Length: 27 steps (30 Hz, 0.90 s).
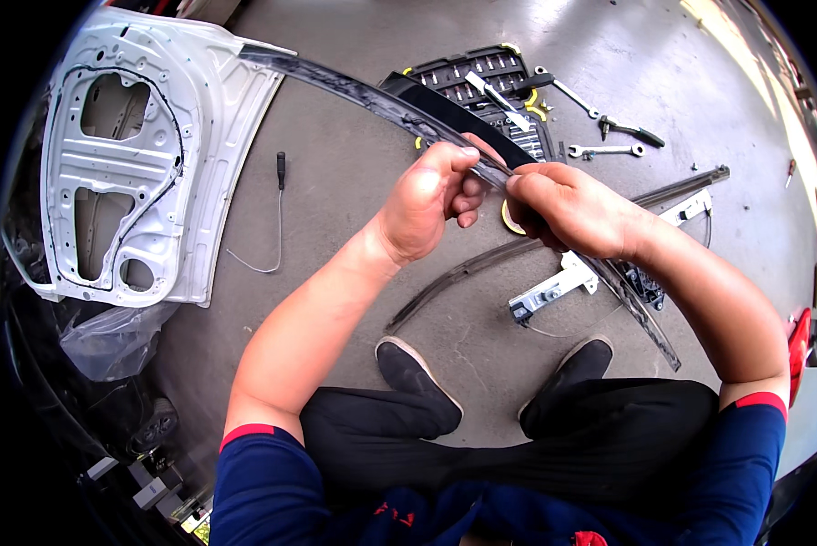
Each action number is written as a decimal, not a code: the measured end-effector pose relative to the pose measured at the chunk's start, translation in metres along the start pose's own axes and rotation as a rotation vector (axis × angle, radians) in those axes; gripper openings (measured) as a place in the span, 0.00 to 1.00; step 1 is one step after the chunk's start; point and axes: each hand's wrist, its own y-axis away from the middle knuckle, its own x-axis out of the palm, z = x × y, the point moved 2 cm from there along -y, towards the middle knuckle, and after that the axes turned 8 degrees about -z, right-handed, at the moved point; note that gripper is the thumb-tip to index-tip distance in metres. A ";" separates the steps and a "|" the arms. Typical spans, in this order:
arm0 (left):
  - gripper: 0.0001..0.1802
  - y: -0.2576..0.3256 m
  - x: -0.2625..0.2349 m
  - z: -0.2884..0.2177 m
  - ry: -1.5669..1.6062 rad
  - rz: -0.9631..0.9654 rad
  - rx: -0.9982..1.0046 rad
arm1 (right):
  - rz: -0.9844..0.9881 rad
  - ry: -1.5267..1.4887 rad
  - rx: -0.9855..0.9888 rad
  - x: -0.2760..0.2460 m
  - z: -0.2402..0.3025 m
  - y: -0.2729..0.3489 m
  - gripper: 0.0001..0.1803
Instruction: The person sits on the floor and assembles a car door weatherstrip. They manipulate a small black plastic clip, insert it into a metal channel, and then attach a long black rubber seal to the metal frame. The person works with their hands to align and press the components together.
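Observation:
A long, curved black trim strip [349, 96] crosses in front of me, from near the white door at upper left to the floor area at lower right. My left hand [431, 194] is closed on its middle, thumb on top and fingers curled beneath. Close beside it, my right hand [574, 205] pinches the same strip between thumb and fingers. The strip's surface looks smeared and worn. Just beyond my hands is a glossy black panel [458, 114], partly hidden by the strip. A second curved strip [463, 270] lies on the floor below my hands.
An unpainted-looking white car door [158, 173] lies at left, near a black-handled hooked tool [281, 173]. Ahead are an open socket case [490, 65], a combination wrench [607, 150] and a ratchet [631, 130]. A window regulator [554, 289] sits by my right shoe [572, 369].

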 end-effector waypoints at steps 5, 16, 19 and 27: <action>0.10 0.000 -0.001 -0.024 -0.112 -0.379 0.234 | -0.017 -0.034 0.074 -0.005 -0.006 0.004 0.19; 0.14 -0.007 -0.019 -0.026 -0.472 -0.515 0.369 | -0.033 0.104 -0.046 -0.002 -0.008 0.001 0.17; 0.14 -0.013 -0.026 -0.023 -0.609 -0.666 0.457 | -0.054 0.166 -0.051 0.007 -0.006 0.006 0.17; 0.17 0.000 -0.025 -0.038 -0.136 -0.226 0.172 | 0.006 0.002 0.036 -0.001 0.002 0.010 0.20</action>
